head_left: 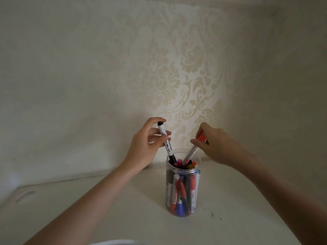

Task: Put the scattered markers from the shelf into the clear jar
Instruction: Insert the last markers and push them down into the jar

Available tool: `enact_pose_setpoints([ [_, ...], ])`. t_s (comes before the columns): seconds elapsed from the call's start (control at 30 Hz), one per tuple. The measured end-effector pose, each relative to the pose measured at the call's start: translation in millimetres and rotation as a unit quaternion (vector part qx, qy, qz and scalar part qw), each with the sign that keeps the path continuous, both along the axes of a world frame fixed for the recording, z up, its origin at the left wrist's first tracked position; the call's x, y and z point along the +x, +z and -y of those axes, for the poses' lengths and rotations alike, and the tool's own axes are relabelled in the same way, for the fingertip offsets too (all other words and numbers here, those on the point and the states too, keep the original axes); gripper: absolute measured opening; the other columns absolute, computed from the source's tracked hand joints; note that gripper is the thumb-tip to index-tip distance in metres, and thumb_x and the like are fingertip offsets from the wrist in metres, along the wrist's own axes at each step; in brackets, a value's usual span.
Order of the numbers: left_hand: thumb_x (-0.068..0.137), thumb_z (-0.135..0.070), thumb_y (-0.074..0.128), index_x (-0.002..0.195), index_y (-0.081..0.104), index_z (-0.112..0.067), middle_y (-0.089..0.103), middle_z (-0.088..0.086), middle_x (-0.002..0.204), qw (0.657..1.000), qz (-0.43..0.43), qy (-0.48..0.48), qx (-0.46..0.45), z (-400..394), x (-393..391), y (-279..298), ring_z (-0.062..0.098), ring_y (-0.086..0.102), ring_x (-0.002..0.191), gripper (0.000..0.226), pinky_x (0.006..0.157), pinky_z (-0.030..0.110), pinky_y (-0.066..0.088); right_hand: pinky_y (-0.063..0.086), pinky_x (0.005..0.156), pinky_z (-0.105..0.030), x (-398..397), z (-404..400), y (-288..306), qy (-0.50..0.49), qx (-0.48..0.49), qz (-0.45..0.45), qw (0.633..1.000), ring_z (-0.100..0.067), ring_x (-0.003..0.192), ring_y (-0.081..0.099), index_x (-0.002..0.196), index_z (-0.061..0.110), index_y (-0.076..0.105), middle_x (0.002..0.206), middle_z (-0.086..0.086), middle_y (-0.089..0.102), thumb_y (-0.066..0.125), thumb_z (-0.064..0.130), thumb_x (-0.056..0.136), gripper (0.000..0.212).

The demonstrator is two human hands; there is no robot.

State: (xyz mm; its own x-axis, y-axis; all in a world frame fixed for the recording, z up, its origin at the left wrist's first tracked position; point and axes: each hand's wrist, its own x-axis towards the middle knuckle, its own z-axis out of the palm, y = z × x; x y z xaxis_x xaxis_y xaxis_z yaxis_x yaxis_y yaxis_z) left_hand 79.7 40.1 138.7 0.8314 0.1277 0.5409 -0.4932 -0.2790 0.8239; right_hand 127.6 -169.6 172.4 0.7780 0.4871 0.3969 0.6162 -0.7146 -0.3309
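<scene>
Two markers are being fed in at once: a black-capped marker (165, 140) is pinched by the left hand (147, 144), a red-capped marker (193, 149) by the right hand (216, 145). The clear jar (182, 183) sits at 6 o'clock of both. Best lowered one at a time, tips steered into gaps. The right fingers' hold is mostly hidden; any markers left on the shelf (106, 209) can't be seen.

My 2 hands, left hand (150, 138) and right hand (215, 144), crowd the clear jar (183, 190) mouth, already packed with markers (182, 191), while the white shelf (106, 209) around it lies open, wallpapered wall (159, 68) close behind
</scene>
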Motion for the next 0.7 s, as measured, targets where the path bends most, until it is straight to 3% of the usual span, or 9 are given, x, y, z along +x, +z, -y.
enact_pose_setpoints([
  [0.17,0.090,-0.001,0.065,0.111,0.055,-0.023,0.076,0.008,0.096,1.000,-0.004,-0.003,-0.024,1.3,2.7,-8.4,0.023,0.075,0.090,0.032,0.085,0.043,0.060,0.054,0.070,-0.032,0.4,-19.9,-8.7,0.035,-0.046,-0.053,0.997,-0.019,0.078,0.061,0.098,0.012,0.048,0.089,-0.006,0.065,0.052,0.031,0.094,0.020],
  [0.3,0.091,-0.002,0.065,0.114,0.055,-0.024,0.076,0.007,0.097,1.000,-0.010,-0.008,-0.009,1.4,3.5,-10.8,0.021,0.075,0.090,0.033,0.084,0.040,0.060,0.049,0.072,-0.036,2.7,-26.2,-28.5,0.036,-0.071,-0.055,0.995,-0.023,0.079,0.056,0.098,0.010,0.046,0.089,-0.006,0.059,0.044,0.032,0.097,0.021],
  [0.4,0.091,-0.003,0.065,0.117,0.055,-0.022,0.076,0.006,0.097,1.000,-0.012,-0.006,0.000,4.3,5.0,-8.3,0.019,0.075,0.089,0.034,0.084,0.039,0.060,0.049,0.082,-0.042,9.0,-28.8,-25.0,0.006,-0.109,-0.031,0.994,-0.026,0.090,0.054,0.108,0.007,0.050,0.102,-0.008,0.056,0.031,0.022,0.100,0.025],
  [0.47,0.091,-0.004,0.066,0.118,0.055,-0.023,0.076,0.005,0.097,1.000,-0.012,-0.007,0.009,7.1,6.5,-7.2,0.018,0.075,0.090,0.035,0.085,0.040,0.060,0.051,0.081,-0.036,13.3,-29.9,-19.6,-0.008,-0.081,-0.052,0.995,-0.024,0.092,0.059,0.112,0.008,0.053,0.106,-0.010,0.062,0.039,0.023,0.098,0.024],
  [0.57,0.090,-0.007,0.067,0.119,0.056,-0.025,0.076,0.002,0.096,1.000,-0.005,0.008,0.030,10.3,7.3,-6.8,0.015,0.075,0.088,0.037,0.086,0.041,0.059,0.055,0.071,-0.036,12.4,-37.2,-15.5,-0.021,-0.040,-0.024,0.999,-0.023,0.078,0.063,0.102,0.013,0.048,0.089,-0.007,0.067,0.061,0.031,0.088,0.026],
  [0.7,0.086,-0.011,0.072,0.117,0.057,-0.027,0.075,0.002,0.091,0.998,0.005,0.029,0.061,11.7,5.9,-9.0,0.016,0.074,0.081,0.038,0.085,0.046,0.058,0.049,0.062,-0.034,4.7,-43.1,-13.8,-0.057,-0.115,0.069,0.989,-0.025,0.071,0.059,0.090,0.013,0.045,0.077,-0.006,0.056,0.064,0.043,0.083,0.036],
])
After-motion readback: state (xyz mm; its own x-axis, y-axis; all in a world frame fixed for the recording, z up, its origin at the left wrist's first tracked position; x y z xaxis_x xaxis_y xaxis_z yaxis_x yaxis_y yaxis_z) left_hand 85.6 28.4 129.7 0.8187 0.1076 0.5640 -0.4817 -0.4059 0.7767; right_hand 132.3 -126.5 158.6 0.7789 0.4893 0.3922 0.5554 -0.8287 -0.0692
